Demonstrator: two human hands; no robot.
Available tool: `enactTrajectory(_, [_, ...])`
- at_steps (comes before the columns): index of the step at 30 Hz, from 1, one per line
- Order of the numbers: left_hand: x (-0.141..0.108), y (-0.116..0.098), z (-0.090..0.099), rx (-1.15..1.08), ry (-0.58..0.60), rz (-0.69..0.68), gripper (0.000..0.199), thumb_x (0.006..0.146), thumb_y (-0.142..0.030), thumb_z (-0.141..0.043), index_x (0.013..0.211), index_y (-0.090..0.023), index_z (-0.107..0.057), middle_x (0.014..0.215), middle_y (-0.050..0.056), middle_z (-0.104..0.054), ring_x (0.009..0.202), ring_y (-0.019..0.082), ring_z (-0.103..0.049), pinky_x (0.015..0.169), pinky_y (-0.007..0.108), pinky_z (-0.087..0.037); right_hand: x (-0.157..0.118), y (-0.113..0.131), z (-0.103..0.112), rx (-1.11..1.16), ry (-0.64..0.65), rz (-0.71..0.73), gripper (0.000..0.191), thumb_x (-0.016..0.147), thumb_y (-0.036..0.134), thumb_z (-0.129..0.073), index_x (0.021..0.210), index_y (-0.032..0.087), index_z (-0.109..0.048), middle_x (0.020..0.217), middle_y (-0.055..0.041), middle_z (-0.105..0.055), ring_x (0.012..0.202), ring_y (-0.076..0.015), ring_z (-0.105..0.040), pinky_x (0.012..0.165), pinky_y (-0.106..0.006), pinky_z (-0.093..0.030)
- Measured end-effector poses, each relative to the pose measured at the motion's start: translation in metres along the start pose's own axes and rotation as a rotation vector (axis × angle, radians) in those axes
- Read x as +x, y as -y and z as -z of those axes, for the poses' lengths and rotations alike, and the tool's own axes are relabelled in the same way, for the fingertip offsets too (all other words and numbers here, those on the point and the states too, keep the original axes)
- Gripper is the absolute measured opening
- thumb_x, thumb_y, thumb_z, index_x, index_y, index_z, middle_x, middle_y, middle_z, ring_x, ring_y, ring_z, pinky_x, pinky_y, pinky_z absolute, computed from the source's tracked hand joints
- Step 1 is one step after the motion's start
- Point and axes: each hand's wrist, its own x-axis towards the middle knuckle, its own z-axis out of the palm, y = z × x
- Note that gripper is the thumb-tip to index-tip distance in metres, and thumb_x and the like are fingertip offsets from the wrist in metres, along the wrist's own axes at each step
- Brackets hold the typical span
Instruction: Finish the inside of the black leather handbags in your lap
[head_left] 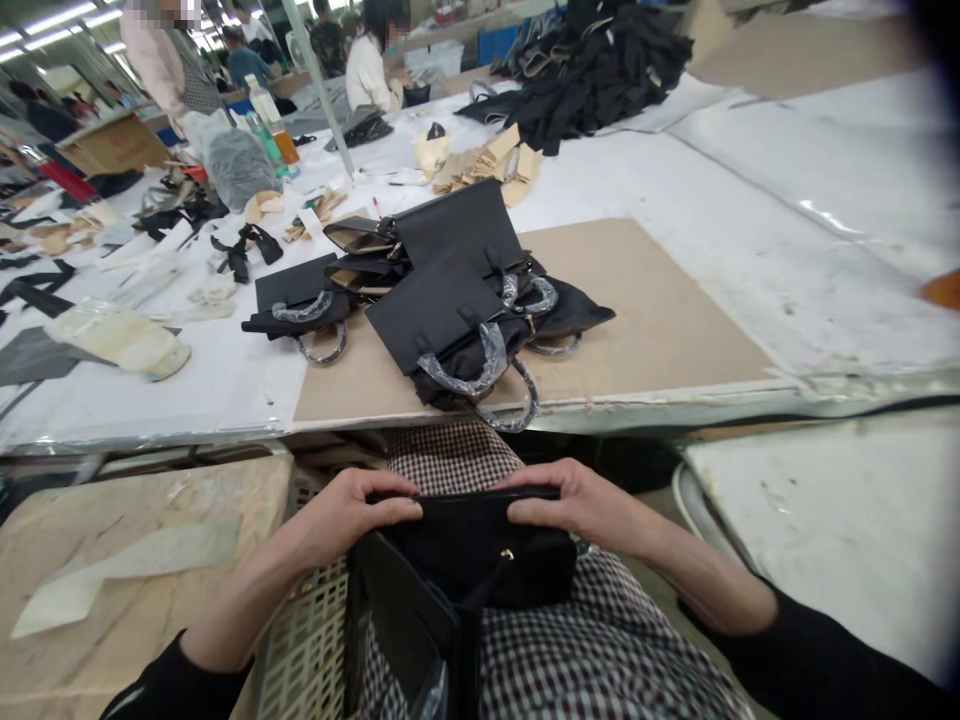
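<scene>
A black bag lies on the person's lap, over checked cloth. The left hand and the right hand pinch its upper edge between thumbs and fingers, a stretch of edge bare between them. A plastic crate stands just left. Ahead, other black bags with wrapped handles sit on brown cardboard at the table's near edge, blocking the way to tan pieces and a black heap beyond.
</scene>
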Motion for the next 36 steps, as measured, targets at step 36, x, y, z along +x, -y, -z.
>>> enactTrajectory(36, [0.001, -0.003, -0.02, 0.022, -0.096, -0.114, 0.027, 0.085, -0.037, -0.064, 0.083, -0.012, -0.075, 0.069, -0.001, -0.059, 0.066, 0.012, -0.046, 0.061, 0.023, -0.035, 0.025, 0.052, -0.005, -0.651, 0.262, 0.214, 0.031, 0.09, 0.045, -0.06, 0.078, 0.017, -0.068, 0.061, 0.0035, -0.054, 0.056, -0.0106, -0.046, 0.053, -0.022, -0.031])
